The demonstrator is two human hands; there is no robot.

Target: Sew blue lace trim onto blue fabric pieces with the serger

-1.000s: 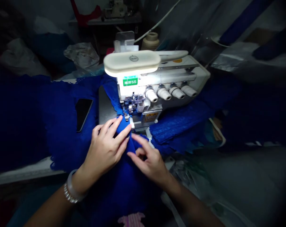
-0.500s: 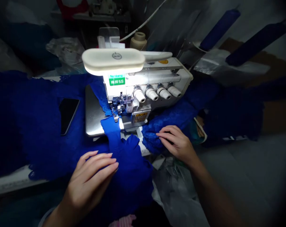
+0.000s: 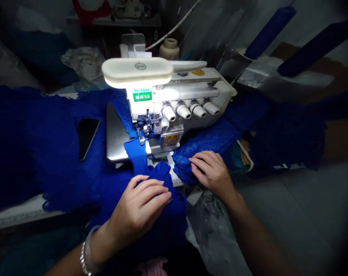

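Worktop [image 3: 21, 214] dim; left hand [image 3: 141, 205] shifted rightward over blue cloth [image 3: 174, 216], fingers parted; right hand [image 3: 213, 173] kept at lace [image 3: 208, 140], pinch unclear.

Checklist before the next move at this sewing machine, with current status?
1. Lamp lit: ok.
2. Left hand and right hand clear of presser foot: ok.
3. Smooth blue fabric clamped under the foot: cannot tell; its upper end reaches there.
4. Right hand gripping blue lace: cannot tell; fingertips are at its edge.
5. Phone off the cloth: not ok, lying on it.
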